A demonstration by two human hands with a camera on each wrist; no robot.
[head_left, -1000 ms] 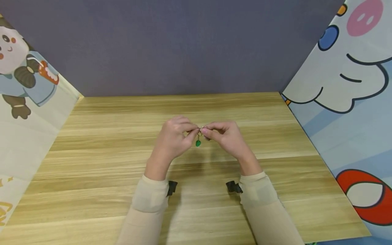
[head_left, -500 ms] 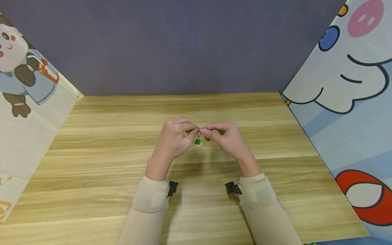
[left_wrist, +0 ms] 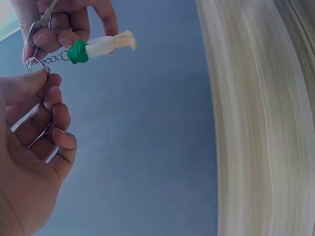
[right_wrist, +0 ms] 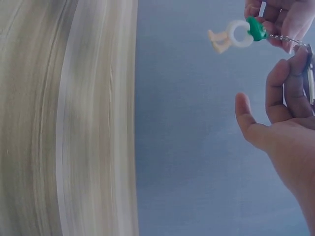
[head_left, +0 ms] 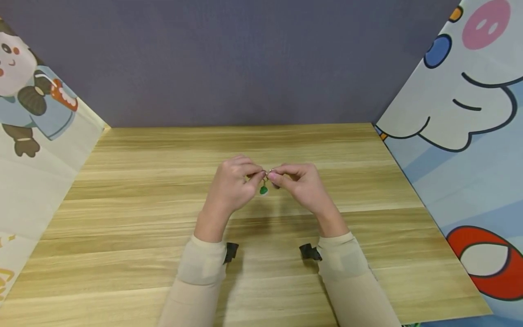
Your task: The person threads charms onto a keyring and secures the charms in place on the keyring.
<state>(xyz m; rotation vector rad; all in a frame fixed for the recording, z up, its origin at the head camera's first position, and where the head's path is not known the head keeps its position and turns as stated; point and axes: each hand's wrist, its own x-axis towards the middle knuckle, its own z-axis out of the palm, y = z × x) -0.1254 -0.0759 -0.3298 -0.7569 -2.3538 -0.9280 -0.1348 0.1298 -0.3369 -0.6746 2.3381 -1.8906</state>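
Observation:
Close together over the middle of the table, both hands work on a keychain. My left hand (head_left: 236, 184) pinches its silver split ring (left_wrist: 30, 63) between thumb and forefinger. From that ring a short chain (left_wrist: 55, 58) leads to a small charm (left_wrist: 98, 47) with a green top, a white middle and peach legs. The charm (head_left: 263, 190) dangles below the fingertips in the head view. My right hand (head_left: 301, 182) pinches a silver metal key (left_wrist: 47, 14) right beside the ring. Part of the key (right_wrist: 311, 81) shows at the edge of the right wrist view.
The wood-grain table (head_left: 143, 204) spreads out beneath both forearms. A dark grey panel (head_left: 245, 63) stands along its back edge. Cartoon-printed panels flank it at the left (head_left: 45, 172) and the right (head_left: 457, 181).
The hanging charm has turned and swung slightly, showing more of its white part half a second ago than now. Both hands stay almost in place with their grips unchanged.

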